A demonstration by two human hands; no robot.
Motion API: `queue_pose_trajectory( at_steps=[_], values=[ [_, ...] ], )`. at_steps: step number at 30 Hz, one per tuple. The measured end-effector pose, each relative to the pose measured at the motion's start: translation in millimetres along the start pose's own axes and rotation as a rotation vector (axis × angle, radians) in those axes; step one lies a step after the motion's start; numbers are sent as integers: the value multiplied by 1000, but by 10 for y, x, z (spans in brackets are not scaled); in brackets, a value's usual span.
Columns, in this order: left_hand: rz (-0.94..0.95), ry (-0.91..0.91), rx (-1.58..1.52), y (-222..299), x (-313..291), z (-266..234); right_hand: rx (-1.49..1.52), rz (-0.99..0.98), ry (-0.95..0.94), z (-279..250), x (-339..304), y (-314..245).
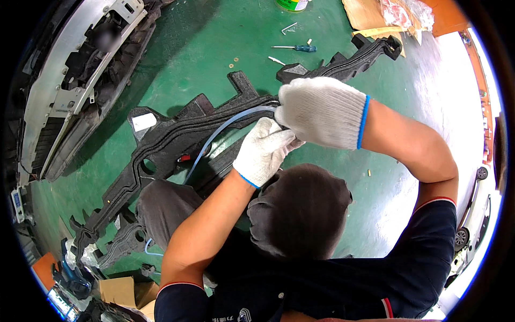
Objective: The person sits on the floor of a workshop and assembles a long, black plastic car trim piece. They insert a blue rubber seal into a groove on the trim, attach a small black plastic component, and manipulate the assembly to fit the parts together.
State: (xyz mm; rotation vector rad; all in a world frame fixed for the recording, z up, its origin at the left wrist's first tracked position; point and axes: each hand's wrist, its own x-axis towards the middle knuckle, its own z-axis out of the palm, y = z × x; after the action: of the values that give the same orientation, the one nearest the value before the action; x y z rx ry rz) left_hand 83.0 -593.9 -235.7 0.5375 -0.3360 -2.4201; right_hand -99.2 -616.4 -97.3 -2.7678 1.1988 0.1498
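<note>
A long black foam strip [177,131] with grooves and raised blocks runs diagonally across the floor in front of me. A pale blue flexible tube [217,130] bends up from beside my knee and goes under the fingers of my right hand [322,112]. That hand wears a white knit glove with a blue cuff, and its fingers are curled over the tube and the strip's middle. Just below it, my left hand [265,149], gloved alike, is closed in a pinch near the strip's edge. What lies between its fingertips is mostly hidden.
Beyond the strip lie a blue-handled screwdriver [303,48], a hex key [289,27] and small washers [234,63]. A detached car front-end assembly [80,91] stands at left. Cardboard [365,16] is at far right; an open carton [119,291] sits near left.
</note>
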Motion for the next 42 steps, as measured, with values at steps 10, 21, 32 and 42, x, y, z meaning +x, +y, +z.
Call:
queue_pose_trajectory(
  at_steps=[10, 21, 32, 42],
  values=[
    [-33, -76, 37, 40, -32, -150, 86, 83, -148, -170, 223, -172],
    [-35, -55, 7, 96, -6, -66, -27, 90, -103, -64, 202, -119],
    [-33, -85, -2, 62, 46, -250, 34, -116, -128, 9, 276, 234],
    [-44, -70, -37, 99, -26, -183, 92, -90, -29, 69, 274, -1]
  ],
)
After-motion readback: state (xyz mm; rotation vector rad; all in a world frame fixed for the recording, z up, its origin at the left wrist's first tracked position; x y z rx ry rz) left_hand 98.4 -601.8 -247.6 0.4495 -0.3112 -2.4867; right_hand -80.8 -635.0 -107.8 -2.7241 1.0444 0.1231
